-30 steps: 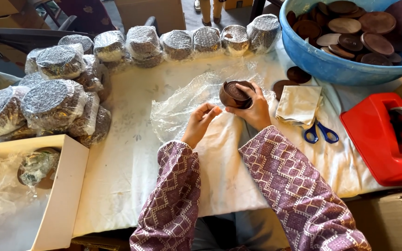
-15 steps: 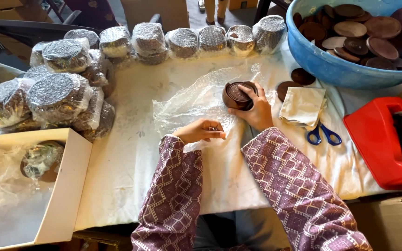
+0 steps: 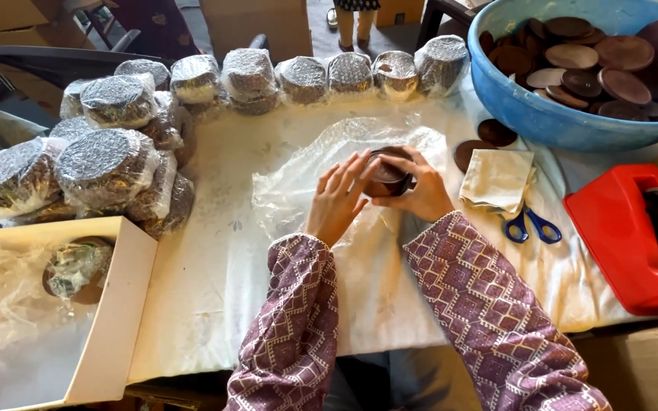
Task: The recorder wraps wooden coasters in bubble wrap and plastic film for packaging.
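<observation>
A worktable covered with a white cloth (image 3: 215,251) fills the view, seen from above by the person seated at it. At the upper right sits a large blue plastic basin (image 3: 542,118) heaped with dark brown wooden bowls and lids (image 3: 595,61). At the left, a heap of round stacks wrapped in bubble wrap (image 3: 100,160) spreads over the table's edge, and a row of smaller wrapped bundles (image 3: 321,76) lines the far side. A white cardboard box (image 3: 112,304) at the lower left holds loose plastic and one wrapped piece (image 3: 74,266). A red tape dispenser (image 3: 626,243) stands at the right edge. In the middle lies a crumpled sheet of clear bubble wrap (image 3: 306,183), and over it both hands, in patterned purple sleeves, meet around a small stack of dark wooden bowls (image 3: 386,173). The right hand (image 3: 424,194) grips the stack from its right side, fingers curled around the rim. The left hand (image 3: 338,199) has its fingers spread and pressed flat against the stack's left side. Just right of the hands lie a folded beige cloth (image 3: 496,179), blue-handled scissors (image 3: 531,226) partly under it, and two loose brown discs (image 3: 489,137) near the basin.
</observation>
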